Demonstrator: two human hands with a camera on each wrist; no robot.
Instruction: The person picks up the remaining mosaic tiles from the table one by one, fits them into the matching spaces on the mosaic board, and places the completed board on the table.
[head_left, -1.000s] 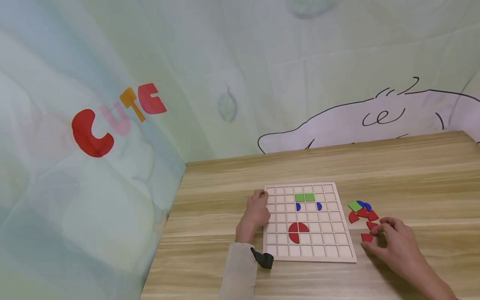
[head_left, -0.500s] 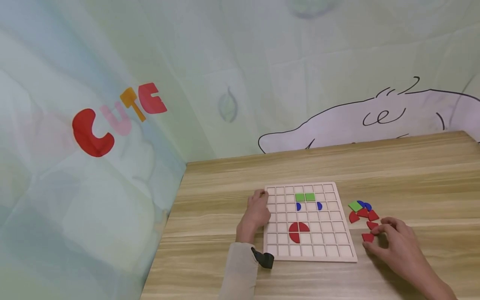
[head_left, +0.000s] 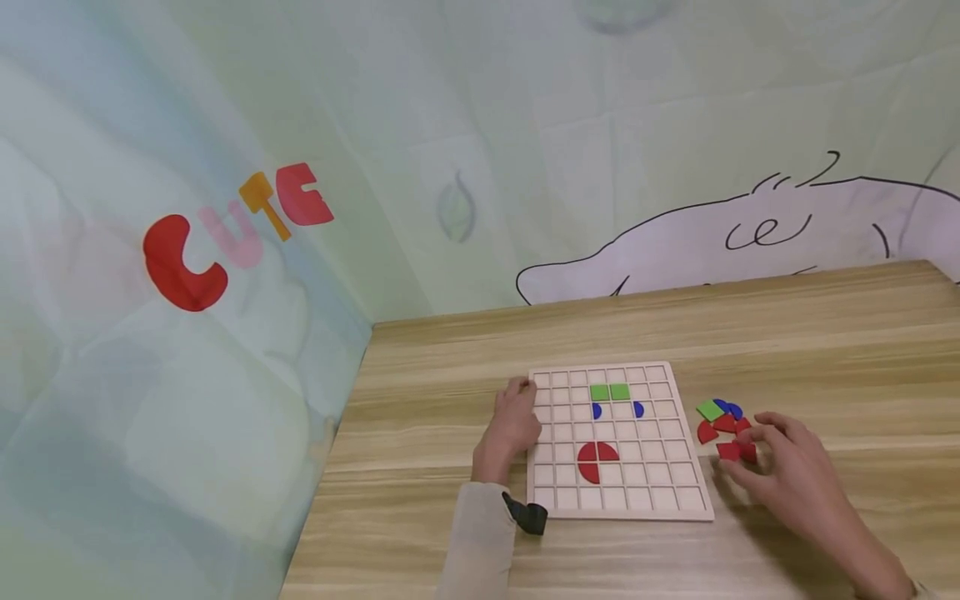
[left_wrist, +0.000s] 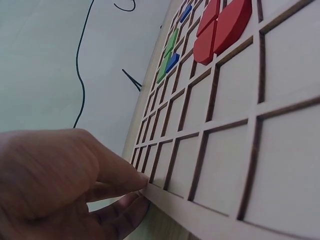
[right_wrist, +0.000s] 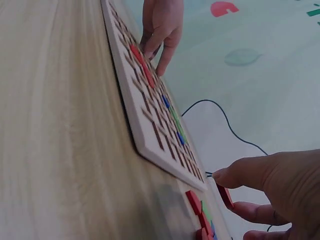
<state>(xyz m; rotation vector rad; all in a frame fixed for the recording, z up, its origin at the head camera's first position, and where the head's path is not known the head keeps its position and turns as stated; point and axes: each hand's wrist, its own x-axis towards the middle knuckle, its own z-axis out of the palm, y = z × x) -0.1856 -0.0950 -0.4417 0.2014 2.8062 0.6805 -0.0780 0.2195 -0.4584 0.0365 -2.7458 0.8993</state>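
Note:
A square wooden grid board lies on the table. My left hand grips its left edge; in the left wrist view, one fingertip is on the rim and other fingers are lower, beside the edge. Right of the board, my right hand pinches a red quarter-circle tile between thumb and finger, tilted on edge in the right wrist view. Set in the grid are red quarter-circle tiles, two green square tiles and two blue half-circle tiles.
A loose pile sits right of the board: several red tiles, a green tile and blue tiles. The wooden table meets a printed cloth backdrop at the back and left.
My right hand has moved slightly away from me, and the red tile between its fingers has shifted up toward the pile. The left hand and the board have stayed put.

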